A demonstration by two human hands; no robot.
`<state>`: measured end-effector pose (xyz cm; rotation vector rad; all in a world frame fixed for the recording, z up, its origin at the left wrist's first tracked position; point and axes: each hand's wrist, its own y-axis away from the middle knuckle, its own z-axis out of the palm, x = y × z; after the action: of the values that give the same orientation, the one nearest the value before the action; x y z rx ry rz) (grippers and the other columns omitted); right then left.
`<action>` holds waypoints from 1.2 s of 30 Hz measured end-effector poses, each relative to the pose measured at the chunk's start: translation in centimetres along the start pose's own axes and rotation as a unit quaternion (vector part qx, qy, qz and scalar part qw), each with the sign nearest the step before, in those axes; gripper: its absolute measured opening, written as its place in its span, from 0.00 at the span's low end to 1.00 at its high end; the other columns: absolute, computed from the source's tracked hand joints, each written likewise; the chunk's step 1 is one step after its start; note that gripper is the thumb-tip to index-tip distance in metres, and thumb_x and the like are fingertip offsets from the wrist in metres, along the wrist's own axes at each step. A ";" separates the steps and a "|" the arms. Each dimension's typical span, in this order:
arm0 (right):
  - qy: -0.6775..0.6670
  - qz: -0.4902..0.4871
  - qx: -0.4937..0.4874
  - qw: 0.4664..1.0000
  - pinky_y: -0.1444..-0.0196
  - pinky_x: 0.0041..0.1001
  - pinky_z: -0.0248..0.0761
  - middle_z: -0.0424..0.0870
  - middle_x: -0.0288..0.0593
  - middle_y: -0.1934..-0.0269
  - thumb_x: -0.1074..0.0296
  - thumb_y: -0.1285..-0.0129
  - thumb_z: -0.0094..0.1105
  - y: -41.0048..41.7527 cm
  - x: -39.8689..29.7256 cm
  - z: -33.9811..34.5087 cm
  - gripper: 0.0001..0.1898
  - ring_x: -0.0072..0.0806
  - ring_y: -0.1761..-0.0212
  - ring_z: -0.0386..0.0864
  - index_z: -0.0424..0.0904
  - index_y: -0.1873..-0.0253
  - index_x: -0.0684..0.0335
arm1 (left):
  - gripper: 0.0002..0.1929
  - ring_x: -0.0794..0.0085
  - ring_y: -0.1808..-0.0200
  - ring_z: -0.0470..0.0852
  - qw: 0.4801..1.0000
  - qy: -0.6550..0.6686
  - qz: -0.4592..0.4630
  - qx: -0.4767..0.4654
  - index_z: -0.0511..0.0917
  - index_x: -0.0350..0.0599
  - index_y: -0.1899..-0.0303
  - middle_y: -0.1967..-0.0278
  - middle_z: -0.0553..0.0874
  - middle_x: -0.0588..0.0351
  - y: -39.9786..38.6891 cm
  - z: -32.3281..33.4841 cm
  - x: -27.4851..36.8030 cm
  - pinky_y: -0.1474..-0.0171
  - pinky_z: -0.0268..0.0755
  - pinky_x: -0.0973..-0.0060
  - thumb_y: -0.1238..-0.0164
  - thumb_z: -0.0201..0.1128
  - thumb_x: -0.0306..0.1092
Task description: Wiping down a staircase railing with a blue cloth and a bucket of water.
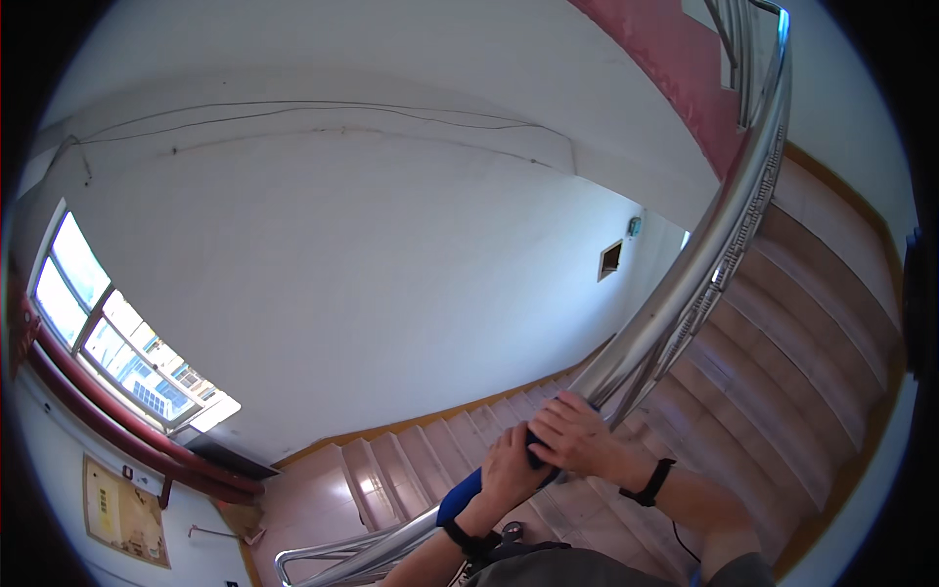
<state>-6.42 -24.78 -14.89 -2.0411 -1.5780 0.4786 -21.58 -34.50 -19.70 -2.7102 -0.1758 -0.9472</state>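
Both hands are together on a stainless steel stair handrail [653, 315] that runs diagonally through the picture. My left hand [510, 469] lies over a blue cloth or pad [461, 499] wrapped on the rail. Just up the rail and touching it, my right hand [576, 436] is curled over the rail, with something dark blue between the two hands. Each wrist wears a black band. The fingers' undersides are hidden, and what the blue material is cannot be told.
Tiled stairs [792, 293] rise on the right; another flight [418, 455] runs beside the white wall. At left are a window [110, 330], thick red pipes [139, 433] and a board [125, 510] on the wall. A shoe [512, 530] shows below my hands.
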 end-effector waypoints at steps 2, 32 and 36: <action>0.032 0.015 0.015 0.999 0.27 0.46 0.65 0.83 0.42 0.53 0.55 0.42 0.71 -0.3 2.5 -2.1 0.18 0.38 0.42 0.79 0.82 0.53 0.61 | 0.37 0.41 0.42 0.83 1.000 0.022 0.022 0.000 0.70 0.45 0.34 0.44 0.83 0.39 -2.2 0.3 2.5 0.41 0.77 0.48 0.43 0.76 0.48; 0.186 0.245 -0.454 0.836 0.43 0.40 0.81 0.92 0.55 0.56 0.46 0.44 0.63 -10.2 11.1 -0.7 0.23 0.47 0.50 0.90 0.93 0.58 0.62 | 0.32 0.61 0.50 0.89 0.862 0.451 0.024 -0.231 0.86 0.35 0.45 0.51 0.90 0.46 -11.2 -0.5 1.2 0.39 0.78 0.68 0.52 0.80 0.44; 0.104 0.178 -0.498 0.842 0.41 0.40 0.81 0.91 0.58 0.54 0.45 0.43 0.61 -10.1 7.1 3.8 0.25 0.51 0.48 0.89 0.93 0.56 0.62 | 0.33 0.61 0.50 0.89 0.857 0.426 -0.028 -0.289 0.86 0.35 0.44 0.51 0.91 0.46 -6.9 -2.6 -2.5 0.39 0.78 0.68 0.53 0.80 0.44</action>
<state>-14.60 -15.34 -11.73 -3.0286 -1.4313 -0.5970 -26.48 -28.67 -17.92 -2.4123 0.2497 -2.4148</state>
